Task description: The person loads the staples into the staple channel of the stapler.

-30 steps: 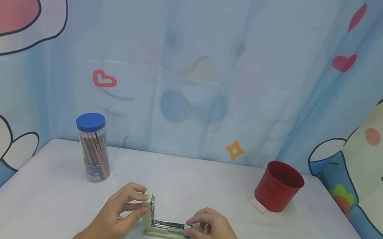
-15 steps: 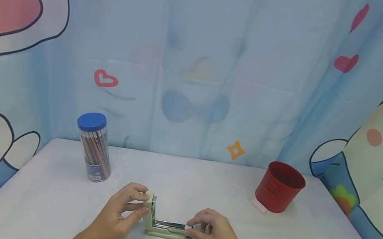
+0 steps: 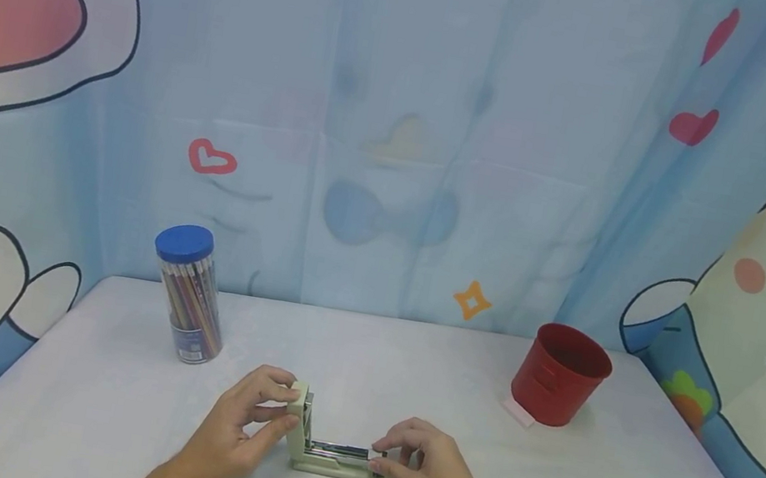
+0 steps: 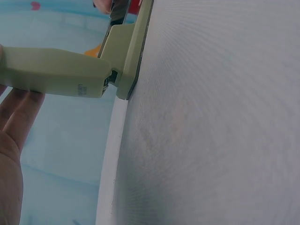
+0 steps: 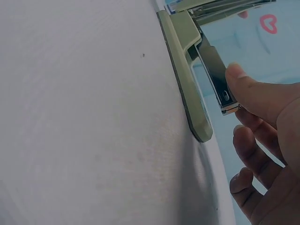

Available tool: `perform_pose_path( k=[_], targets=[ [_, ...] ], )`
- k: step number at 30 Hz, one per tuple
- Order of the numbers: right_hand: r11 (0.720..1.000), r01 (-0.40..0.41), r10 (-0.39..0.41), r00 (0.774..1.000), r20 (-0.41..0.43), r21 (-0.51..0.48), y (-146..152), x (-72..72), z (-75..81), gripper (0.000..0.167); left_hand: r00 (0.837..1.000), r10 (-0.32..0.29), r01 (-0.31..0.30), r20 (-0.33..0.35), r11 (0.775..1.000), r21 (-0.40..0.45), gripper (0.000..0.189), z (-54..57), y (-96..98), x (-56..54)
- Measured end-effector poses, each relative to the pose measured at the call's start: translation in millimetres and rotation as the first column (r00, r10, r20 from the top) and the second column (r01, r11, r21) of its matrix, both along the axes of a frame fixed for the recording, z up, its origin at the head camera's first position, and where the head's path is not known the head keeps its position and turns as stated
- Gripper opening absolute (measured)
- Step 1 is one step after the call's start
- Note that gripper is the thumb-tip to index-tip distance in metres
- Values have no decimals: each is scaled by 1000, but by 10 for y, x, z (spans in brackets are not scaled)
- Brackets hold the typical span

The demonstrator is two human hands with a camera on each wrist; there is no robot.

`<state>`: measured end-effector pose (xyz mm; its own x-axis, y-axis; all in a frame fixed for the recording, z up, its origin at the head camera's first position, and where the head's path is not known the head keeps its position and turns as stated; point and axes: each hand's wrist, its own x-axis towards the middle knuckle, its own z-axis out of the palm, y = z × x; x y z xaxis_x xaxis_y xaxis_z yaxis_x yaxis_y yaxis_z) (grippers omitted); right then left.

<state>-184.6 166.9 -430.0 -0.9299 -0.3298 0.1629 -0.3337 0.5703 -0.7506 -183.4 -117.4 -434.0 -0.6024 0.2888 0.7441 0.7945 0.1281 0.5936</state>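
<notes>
A pale green stapler (image 3: 340, 470) stands on the white table with its top arm swung up at the left end, baring the metal staple channel (image 3: 338, 451). My left hand (image 3: 240, 433) holds that raised arm between thumb and fingers; in the left wrist view the upright cover (image 4: 56, 70) shows from outside. My right hand (image 3: 424, 470) pinches the front end of the metal channel, thumb on the near side. From the right wrist view, the channel (image 5: 213, 65) is lifted a little off the green base (image 5: 185, 89). Whether staples lie inside cannot be made out.
A clear jar of pencils with a blue lid (image 3: 184, 244) stands at the back left. At the back right is a red bucket (image 3: 557, 378), with a small pale pink block (image 3: 517, 411) beside its base. A blue printed curtain (image 3: 401, 132) hangs behind the white table (image 3: 364, 354).
Both hands keep their hold on the stapler, almost still. The whole scene shifts very slightly to the right in the head view.
</notes>
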Motion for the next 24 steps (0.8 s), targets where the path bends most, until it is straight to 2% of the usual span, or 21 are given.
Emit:
perform_pose_path(
  k=[10,18,24],
  targets=[
    [1000,8,-8,1000,-2,-30,-20,26,-13,13,1000,-9,9,13,1000,6,32,9,3,8],
    [1000,-18,19,999,-33,16,16,27,20,14,1000,-2,2,2,1000,5,32,16,7,12],
    [999,-24,24,1000,8,32,45,8,41,13,1000,-5,5,8,1000,5,33,-2,5,5]
  ],
)
